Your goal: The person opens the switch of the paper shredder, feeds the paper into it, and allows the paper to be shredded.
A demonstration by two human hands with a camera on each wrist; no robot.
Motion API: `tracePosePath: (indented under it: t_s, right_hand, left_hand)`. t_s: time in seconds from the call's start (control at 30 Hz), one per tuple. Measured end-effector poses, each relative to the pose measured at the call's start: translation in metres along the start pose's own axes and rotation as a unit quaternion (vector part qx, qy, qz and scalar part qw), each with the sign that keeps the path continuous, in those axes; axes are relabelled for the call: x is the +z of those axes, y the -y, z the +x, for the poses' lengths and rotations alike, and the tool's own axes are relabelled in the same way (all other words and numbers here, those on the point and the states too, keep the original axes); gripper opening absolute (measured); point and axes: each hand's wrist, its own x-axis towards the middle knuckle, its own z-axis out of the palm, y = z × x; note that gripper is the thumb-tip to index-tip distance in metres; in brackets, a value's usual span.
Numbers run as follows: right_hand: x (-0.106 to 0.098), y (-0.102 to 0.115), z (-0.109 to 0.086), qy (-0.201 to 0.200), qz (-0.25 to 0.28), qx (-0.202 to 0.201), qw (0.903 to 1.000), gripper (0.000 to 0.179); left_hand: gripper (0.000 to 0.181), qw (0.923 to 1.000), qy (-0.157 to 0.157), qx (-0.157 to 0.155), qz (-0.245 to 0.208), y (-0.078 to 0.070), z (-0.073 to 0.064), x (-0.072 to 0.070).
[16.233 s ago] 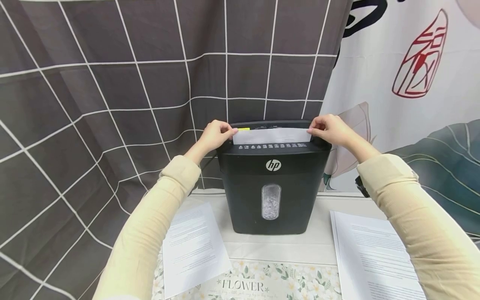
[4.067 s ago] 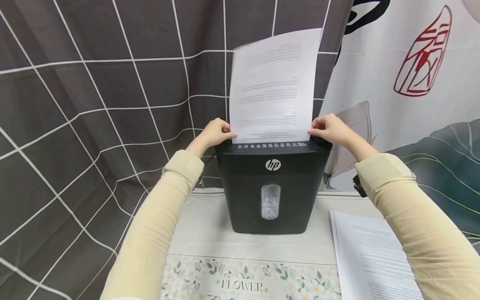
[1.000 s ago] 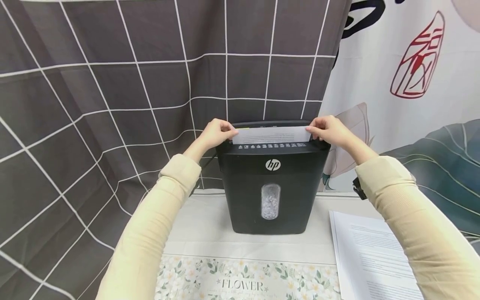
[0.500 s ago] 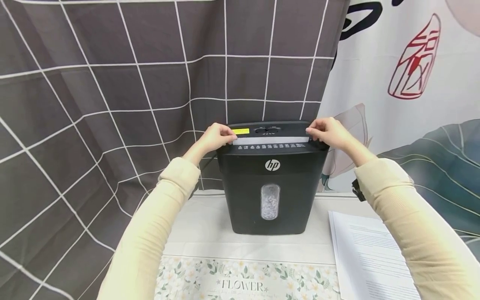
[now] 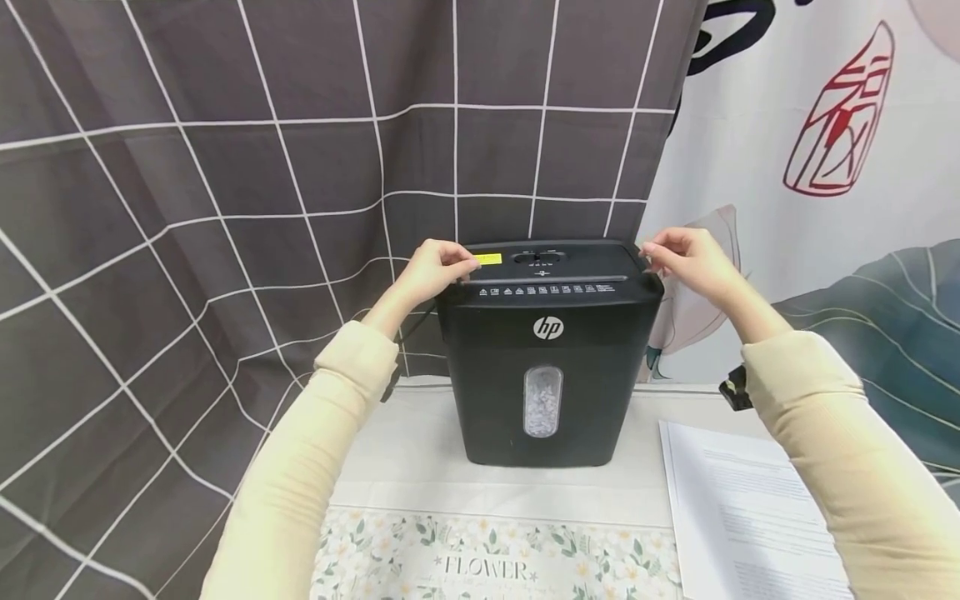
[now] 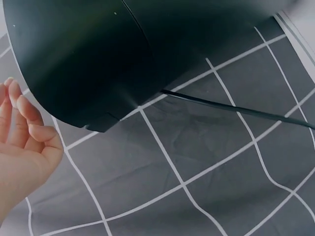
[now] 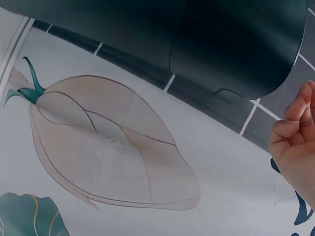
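Observation:
A black hp paper shredder [image 5: 546, 375] stands upright in the middle, with white paper shreds [image 5: 542, 407] behind its oval window. No sheet shows in the feed slot [image 5: 543, 280] on its top. My left hand [image 5: 437, 268] hovers at the top left corner, fingers loosely bent and holding nothing, beside a yellow label [image 5: 489, 259]. Past the top right corner is my right hand [image 5: 693, 260], its fingers loosely curled and bare too. Both wrist views show each hand [image 6: 29, 142] [image 7: 298, 142] just off the shredder's side.
On the right lies a stack of printed sheets [image 5: 750, 508], partly under the right forearm. A floral mat [image 5: 487, 554] covers the front of the white table [image 5: 420, 450]. A dark grid curtain [image 5: 300, 167] hangs close behind, and a black cord [image 6: 236, 109] runs from the shredder.
A printed sheet stood upright in the slot between both hands, sank down and vanished inside. The right hand has moved outward to the right. The loose sheet earlier on the left is gone.

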Motion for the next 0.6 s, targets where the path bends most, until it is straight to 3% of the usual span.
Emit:
tracePosePath:
  t_s: [0.3, 0.4, 0.5, 0.6]
  right_hand:
    - [0.013, 0.004, -0.018, -0.065, 0.005, -0.043, 0.9970, 0.014]
    - [0.017, 0.009, -0.027, -0.091, 0.018, -0.047, 0.9946, 0.014]
    - [0.021, 0.011, -0.038, -0.117, 0.037, -0.046, 0.9914, 0.014]
    - [0.025, 0.011, -0.050, -0.147, 0.057, -0.045, 0.9865, 0.011]
  left_hand:
    - [0.015, 0.9964, -0.074, 0.030, 0.029, -0.003, -0.016, 0.016]
    - [0.015, 0.9933, -0.107, 0.044, 0.006, -0.004, -0.023, 0.025]
    - [0.014, 0.9878, -0.135, 0.077, -0.017, -0.010, -0.033, 0.037]
    - [0.012, 0.9832, -0.136, 0.120, -0.021, -0.019, -0.048, 0.053]
